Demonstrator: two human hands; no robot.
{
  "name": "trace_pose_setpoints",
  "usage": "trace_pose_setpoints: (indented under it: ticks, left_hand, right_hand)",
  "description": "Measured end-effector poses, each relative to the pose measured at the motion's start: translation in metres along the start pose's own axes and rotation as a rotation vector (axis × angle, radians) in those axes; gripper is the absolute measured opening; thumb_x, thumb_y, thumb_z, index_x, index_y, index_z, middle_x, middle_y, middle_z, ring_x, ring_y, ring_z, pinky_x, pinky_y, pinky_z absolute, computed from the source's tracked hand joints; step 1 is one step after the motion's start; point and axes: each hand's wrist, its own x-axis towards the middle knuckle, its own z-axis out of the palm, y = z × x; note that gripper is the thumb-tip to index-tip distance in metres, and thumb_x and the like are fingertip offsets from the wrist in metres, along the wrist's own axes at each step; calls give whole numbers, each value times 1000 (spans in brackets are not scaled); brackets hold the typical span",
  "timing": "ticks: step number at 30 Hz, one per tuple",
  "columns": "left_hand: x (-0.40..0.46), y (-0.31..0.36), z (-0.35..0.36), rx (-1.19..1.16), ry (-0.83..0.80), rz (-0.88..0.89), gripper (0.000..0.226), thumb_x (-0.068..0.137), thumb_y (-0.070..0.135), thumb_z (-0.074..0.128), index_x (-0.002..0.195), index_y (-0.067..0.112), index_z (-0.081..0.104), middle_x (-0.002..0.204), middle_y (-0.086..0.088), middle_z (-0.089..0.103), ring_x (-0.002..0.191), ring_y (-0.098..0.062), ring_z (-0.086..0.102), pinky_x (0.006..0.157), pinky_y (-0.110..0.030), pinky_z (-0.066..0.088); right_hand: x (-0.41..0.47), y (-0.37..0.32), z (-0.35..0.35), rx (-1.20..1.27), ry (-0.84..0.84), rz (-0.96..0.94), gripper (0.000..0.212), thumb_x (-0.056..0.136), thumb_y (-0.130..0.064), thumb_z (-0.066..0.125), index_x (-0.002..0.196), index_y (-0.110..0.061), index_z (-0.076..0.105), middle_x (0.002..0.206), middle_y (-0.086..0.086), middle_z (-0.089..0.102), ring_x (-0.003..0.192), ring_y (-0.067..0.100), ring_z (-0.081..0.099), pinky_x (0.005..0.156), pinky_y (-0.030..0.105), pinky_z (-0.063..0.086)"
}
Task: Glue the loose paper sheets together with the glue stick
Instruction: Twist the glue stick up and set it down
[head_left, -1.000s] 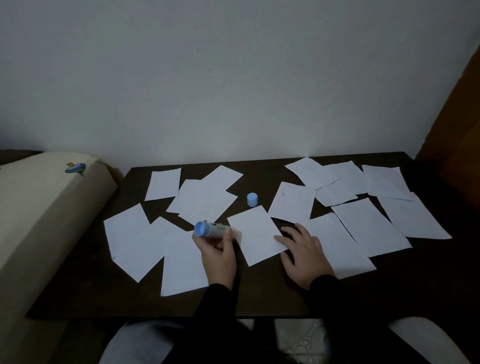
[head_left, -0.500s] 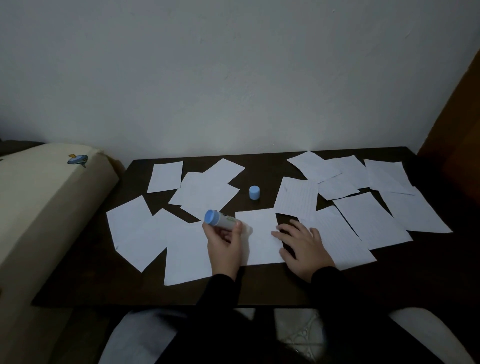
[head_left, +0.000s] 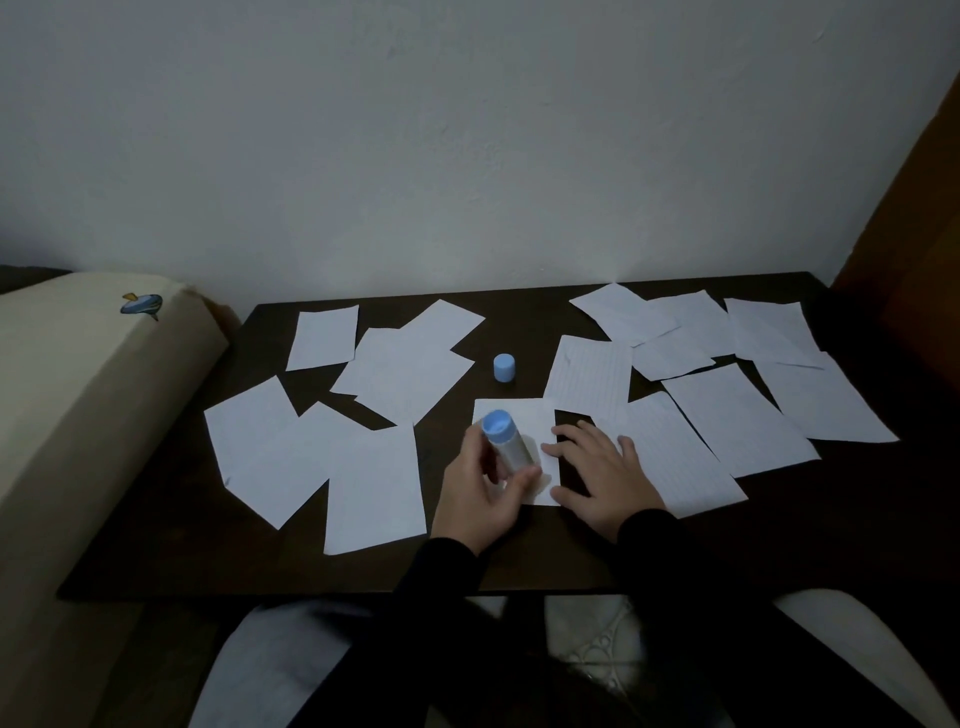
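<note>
Left hand gripping glue stick, right hand spread flat pinning sheet; best stroked evenly along edges, paper held firm.

The left hand covers the lower end of the glue stick, so its tip cannot be seen. Both hands hide part of the sheet near the table's front edge.

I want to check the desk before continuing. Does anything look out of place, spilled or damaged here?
Nothing looks spilled or torn. The paper sheets lie scattered at many angles, some overlapping. The blue cap stands alone on the table, off the glue stick that the left hand holds.
</note>
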Motion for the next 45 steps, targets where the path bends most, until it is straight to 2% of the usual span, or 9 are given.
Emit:
trace_pose_setpoints:
  ticks: [6,13,17,21,27,33,38,42,45]
  left_hand:
    - [-2,2,0,49,-78,84,56,82,28,76,129,17,47,98,17,53,87,11,51,74,-6,41]
    - [-2,1,-6,95,-51,88,55,84,28,74,126,36,38,109,24,48,101,16,46,81,0,39]
    - [-4,-2,-8,97,33,106,54,83,22,74,125,33,41,112,23,46,109,21,41,85,4,34]
    - [-2,-9,-6,116,108,105,52,84,21,72,131,20,49,112,12,48,109,13,45,81,0,39]
    - [-2,-10,-5,86,185,26,54,85,17,71,133,19,48,113,12,46,105,6,49,77,-1,40]
    - [0,-9,-8,-218,385,-136,52,88,22,68,130,25,38,114,10,54,106,-6,53,85,-15,43]
    - [5,-7,-12,-404,548,-254,52,92,29,62,132,33,30,108,22,48,98,7,51,78,-8,40]
    - [7,-7,-13,-461,613,-293,59,93,27,61,141,27,26,109,18,47,100,2,51,84,-12,41]
    - [10,-5,-15,-532,687,-337,66,94,28,60,146,27,20,122,7,45,112,-6,46,93,-18,40]
  right_hand:
    - [-1,0,0,-2,10,3,51,90,-48,51,138,-37,38,155,-13,20,145,11,8,115,48,4]
    - [-1,-4,-4,-2,-11,20,52,90,-45,52,139,-36,38,156,-12,20,146,13,8,115,49,4]
    - [-2,-5,-5,-15,-11,28,53,91,-45,52,141,-36,37,156,-12,19,146,13,8,116,49,3]
    - [-3,-5,-6,-11,-18,33,54,91,-46,51,141,-35,37,156,-12,19,146,13,8,117,49,4]
    - [-2,-6,-6,-17,-25,32,54,91,-47,50,142,-35,36,157,-12,18,146,14,8,117,50,3]
    - [-3,-4,-4,8,2,11,53,90,-46,51,140,-34,39,158,-12,16,147,14,6,117,49,5]
    - [-4,-6,-5,11,-10,20,54,90,-49,51,140,-34,39,157,-14,19,147,14,6,117,50,4]
    - [-5,-6,-6,-4,-11,14,57,88,-54,51,140,-34,39,157,-12,19,147,15,7,118,50,5]
    - [-5,-7,-7,-1,-11,12,56,88,-54,52,139,-33,40,157,-11,19,147,15,7,118,50,4]
